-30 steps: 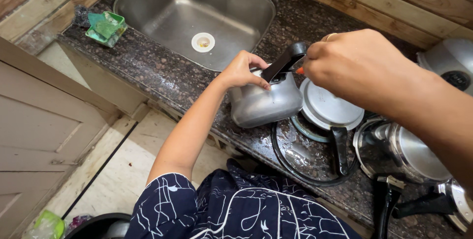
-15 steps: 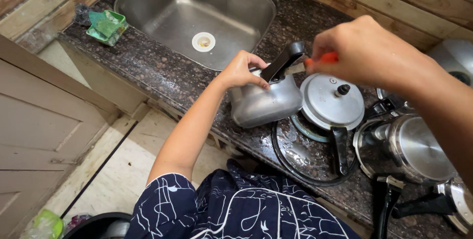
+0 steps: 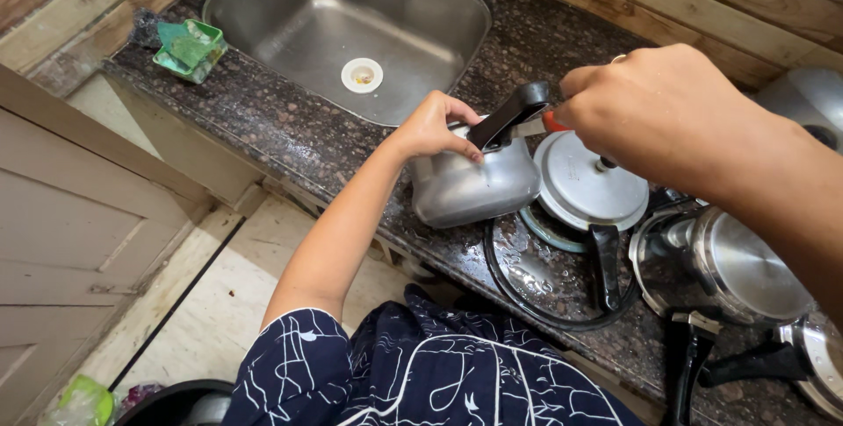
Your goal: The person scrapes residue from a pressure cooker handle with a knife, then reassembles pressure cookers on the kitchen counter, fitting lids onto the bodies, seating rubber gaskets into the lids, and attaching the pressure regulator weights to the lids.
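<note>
Left hand (image 3: 430,127) steadies the pot (image 3: 474,184); right hand (image 3: 659,114) grips a screwdriver (image 3: 537,126) pointing left at its handle (image 3: 509,114).

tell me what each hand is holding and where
Left hand grips the metal pot at its rim by the handle; right hand holds an orange-handled tool by its handle.

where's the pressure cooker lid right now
In the head view, the lid lies flat on the dark counter, right of the metal pot and below the right hand.

Soft, even daylight, sharp focus throughout, mild glare on the steel sink (image 3: 351,13), slight wide-angle bending at edges.
</note>
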